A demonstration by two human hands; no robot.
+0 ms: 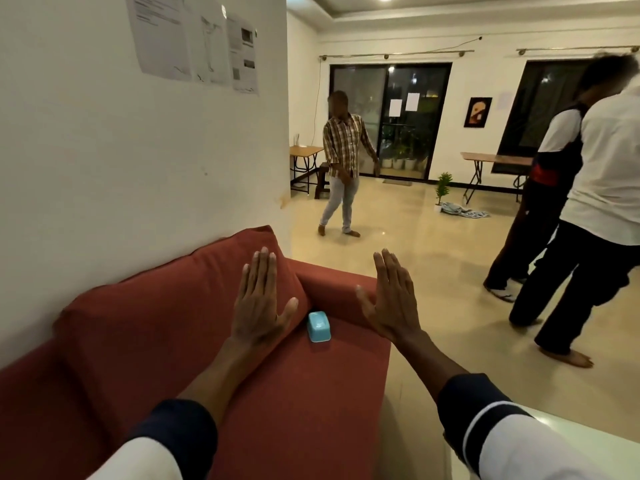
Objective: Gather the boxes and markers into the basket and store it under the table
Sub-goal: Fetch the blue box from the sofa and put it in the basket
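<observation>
— What are your hands doing right now?

— I'm holding both out flat in front of me, backs toward the camera, fingers straight and spread a little. The left hand (260,299) is hovering over the back cushion of the red sofa (145,341), the right hand (393,299) is hanging over its armrest. They're apart from each other and neither is gripping anything.

— Where is the box?

— A small light-blue box (319,326) is lying on the sofa seat, tucked into the corner where the back cushion meets the armrest. It's sitting between my two hands and below them; I'm not touching it.

— Anything else showing?

— I'm seeing printed sheets (194,39) taped to the white wall on my left. Across the tiled floor a person in a checked shirt (343,147) is standing mid-step, and two people in white tops are standing close on the right. A folding table (495,159) is standing by the dark windows, with a small potted plant (443,187) beside a cloth on the floor.
</observation>
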